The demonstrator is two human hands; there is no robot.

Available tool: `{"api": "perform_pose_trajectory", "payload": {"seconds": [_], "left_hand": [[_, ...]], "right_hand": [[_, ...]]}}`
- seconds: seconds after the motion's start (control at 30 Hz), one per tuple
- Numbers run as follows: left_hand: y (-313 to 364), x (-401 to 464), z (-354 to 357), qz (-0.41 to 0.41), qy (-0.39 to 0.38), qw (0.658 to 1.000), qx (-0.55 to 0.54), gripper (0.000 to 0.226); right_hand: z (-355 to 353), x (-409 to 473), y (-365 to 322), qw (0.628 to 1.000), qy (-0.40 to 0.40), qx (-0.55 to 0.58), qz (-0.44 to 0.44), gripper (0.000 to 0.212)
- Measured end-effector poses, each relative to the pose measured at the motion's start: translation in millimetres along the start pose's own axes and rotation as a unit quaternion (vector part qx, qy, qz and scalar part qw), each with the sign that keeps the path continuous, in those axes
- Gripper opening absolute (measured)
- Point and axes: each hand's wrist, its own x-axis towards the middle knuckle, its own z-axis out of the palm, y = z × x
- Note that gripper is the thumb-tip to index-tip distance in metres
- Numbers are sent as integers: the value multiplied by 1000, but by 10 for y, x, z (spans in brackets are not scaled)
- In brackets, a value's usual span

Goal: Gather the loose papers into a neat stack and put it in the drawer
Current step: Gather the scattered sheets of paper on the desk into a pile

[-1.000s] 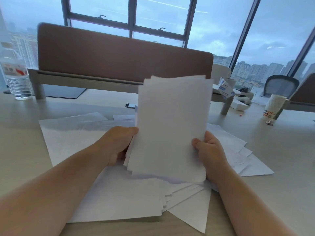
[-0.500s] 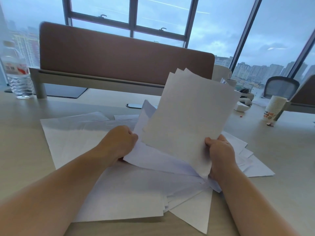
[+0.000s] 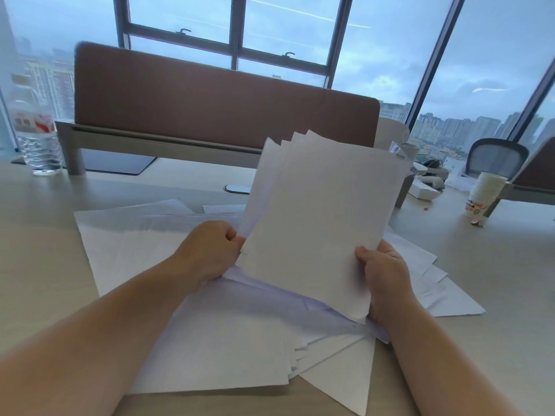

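So I've got a bundle of white sheets held upright over the desk, tilted a bit to the right, top corners fanned out. My left hand pinches its left edge and my right hand grips the lower right corner. More loose papers lie scattered flat underneath. Water bottle far left, stack of paper cups far right.
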Motion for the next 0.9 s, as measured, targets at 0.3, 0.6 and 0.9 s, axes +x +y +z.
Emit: {"api": "perform_pose_trajectory", "payload": {"seconds": [0.3,0.6,0.9], "left_hand": [[87,-41,-33,-18,-1,982,-187,26],[119,-84,8,-49,-96,949,-297,28],[147,-189,47,29,-82,956,-279,18]], "right_hand": [[33,10,-1,999,3,38,1,24],[1,-23,7,997,-37,-46,-57,33],[27,-93,-23,991,-107,62,-40,31]]}}
